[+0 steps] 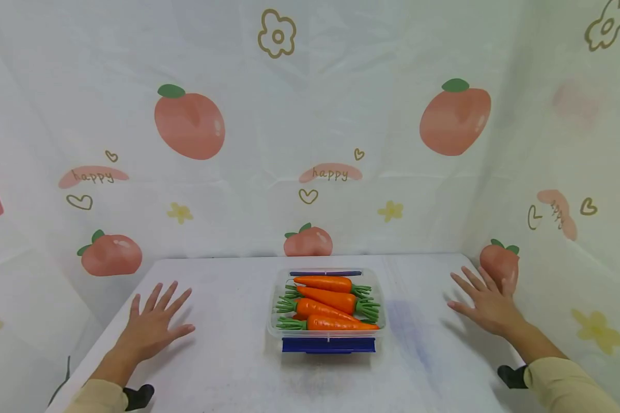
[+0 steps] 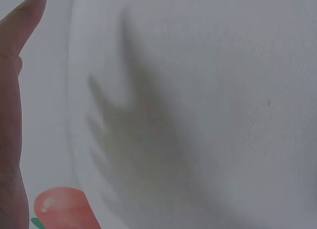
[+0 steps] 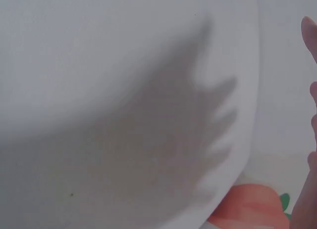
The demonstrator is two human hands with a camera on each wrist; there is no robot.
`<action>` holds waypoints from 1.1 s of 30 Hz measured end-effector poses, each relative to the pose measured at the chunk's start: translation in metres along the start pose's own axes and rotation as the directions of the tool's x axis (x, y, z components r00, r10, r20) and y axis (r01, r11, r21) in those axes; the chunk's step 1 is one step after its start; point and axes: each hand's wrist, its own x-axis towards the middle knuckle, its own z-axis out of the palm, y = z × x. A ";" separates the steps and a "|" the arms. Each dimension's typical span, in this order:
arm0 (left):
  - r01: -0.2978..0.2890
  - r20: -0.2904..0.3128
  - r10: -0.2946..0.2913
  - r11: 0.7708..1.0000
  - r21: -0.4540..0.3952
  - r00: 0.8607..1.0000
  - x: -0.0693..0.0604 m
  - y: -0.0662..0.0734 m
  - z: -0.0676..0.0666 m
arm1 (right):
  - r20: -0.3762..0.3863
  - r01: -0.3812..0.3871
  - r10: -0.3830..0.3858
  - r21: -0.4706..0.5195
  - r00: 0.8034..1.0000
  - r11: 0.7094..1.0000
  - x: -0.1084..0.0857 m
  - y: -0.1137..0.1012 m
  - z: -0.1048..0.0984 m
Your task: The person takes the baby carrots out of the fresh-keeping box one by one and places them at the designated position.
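Note:
In the head view, a clear plastic container (image 1: 274, 321) with blue clip latches stands at the middle of the white table, its front latch (image 1: 328, 345) folded outward. Several orange carrots (image 1: 336, 298) with green stem ends lie inside it. Well to the container's left, my left hand (image 1: 152, 324) hovers over the table with fingers spread, holding nothing. On the far right, my right hand (image 1: 488, 301) is likewise spread and raised above the surface. Both wrist views show the edge of a hand and its shadow on the table; the container is in neither.
A white cloth (image 1: 248, 218) printed with peaches, flowers and hearts hangs behind the table (image 1: 222, 355) and along both sides. Black straps show at both wrists, below beige sleeves (image 1: 568, 381). A dark cord (image 1: 62, 378) hangs at the table's left edge.

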 end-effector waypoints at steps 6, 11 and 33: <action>-0.046 -0.037 0.045 0.999 -0.013 0.998 0.004 0.009 -0.003 | 0.031 -0.012 0.010 0.061 0.999 0.998 0.005 -0.010 -0.006; -0.054 -0.072 0.049 0.997 -0.063 0.996 0.008 0.019 -0.008 | -0.007 0.043 -0.043 0.096 0.999 0.994 0.014 -0.024 -0.008; -0.051 -0.108 -0.001 0.877 -0.477 0.994 0.026 0.082 -0.018 | -0.083 0.072 -0.044 0.367 0.996 0.928 0.048 -0.079 -0.017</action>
